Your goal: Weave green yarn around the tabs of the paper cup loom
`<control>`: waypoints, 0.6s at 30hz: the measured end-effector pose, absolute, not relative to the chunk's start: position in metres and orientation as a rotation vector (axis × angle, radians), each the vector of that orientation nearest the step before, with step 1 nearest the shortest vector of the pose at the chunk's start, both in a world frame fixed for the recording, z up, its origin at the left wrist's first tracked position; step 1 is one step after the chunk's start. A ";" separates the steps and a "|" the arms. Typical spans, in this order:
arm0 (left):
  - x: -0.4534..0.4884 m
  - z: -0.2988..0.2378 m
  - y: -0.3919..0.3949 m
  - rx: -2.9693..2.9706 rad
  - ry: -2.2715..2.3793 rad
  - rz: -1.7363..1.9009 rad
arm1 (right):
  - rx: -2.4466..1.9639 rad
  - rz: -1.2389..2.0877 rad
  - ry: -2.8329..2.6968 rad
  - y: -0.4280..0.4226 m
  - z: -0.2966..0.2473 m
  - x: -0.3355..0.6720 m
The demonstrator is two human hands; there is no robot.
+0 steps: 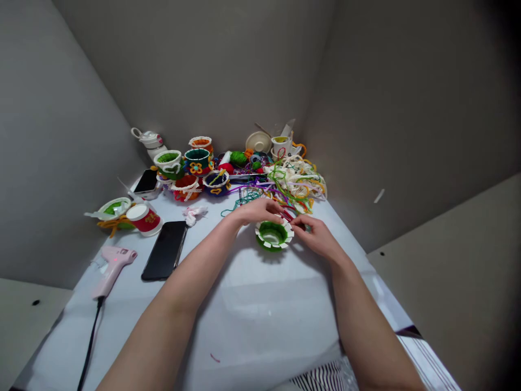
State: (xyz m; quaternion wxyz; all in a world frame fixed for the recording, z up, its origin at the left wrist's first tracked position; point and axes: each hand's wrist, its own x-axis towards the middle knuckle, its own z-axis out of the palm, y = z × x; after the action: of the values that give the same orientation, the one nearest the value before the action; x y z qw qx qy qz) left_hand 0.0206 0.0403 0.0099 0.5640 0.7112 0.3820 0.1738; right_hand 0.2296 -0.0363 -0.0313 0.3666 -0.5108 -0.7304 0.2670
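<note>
A small paper cup (272, 247) wound with green yarn stands on the table in front of me, its white rim cut into flaps that spread outward like petals. My left hand (262, 210) reaches over its far left side, with the thumb at the rim and the other fingers curled behind it. At the right edge of the rim, my right hand (316, 234) has its thumb and forefinger pinched together. Red yarn (288, 213) shows between the two hands, just behind the cup. Whether the right fingertips grip yarn or a flap is too small to tell.
A tangle of loose yarn (299, 179) lies behind my hands. Several decorated yarn cups (198, 161) stand at the back left. Left of my forearm are a black phone (165, 251), a red-and-white paper cup (144, 218) and a pink glue gun (113, 270) with a cord.
</note>
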 end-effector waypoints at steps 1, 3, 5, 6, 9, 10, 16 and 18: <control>0.023 0.009 0.042 1.715 0.903 0.339 | -1.316 0.719 -1.891 -0.036 -0.032 0.230; 0.025 0.005 0.043 1.757 0.953 0.275 | -1.324 0.788 -1.921 -0.036 -0.033 0.232; 0.025 0.000 0.041 1.742 1.000 0.313 | -1.331 0.824 -1.933 -0.036 -0.032 0.233; 0.024 -0.002 0.039 1.725 1.020 0.352 | -1.334 0.819 -1.924 -0.037 -0.031 0.234; 0.023 -0.007 0.034 1.684 1.065 0.440 | -1.330 0.766 -1.856 -0.039 -0.026 0.234; 0.024 -0.008 0.033 1.681 1.080 0.452 | -1.329 0.745 -1.823 -0.040 -0.024 0.233; 0.030 -0.007 0.023 1.702 1.147 0.466 | -1.286 0.624 -1.750 -0.042 -0.021 0.228; 0.031 -0.004 0.019 1.709 1.146 0.466 | -1.254 0.589 -1.773 -0.042 -0.022 0.226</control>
State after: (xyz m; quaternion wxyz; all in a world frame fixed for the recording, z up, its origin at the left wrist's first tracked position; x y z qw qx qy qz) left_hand 0.0311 0.0193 -0.0040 0.4935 0.7045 0.4723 0.1921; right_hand 0.2260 -0.0420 -0.0215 0.4313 -0.5027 -0.7110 0.2360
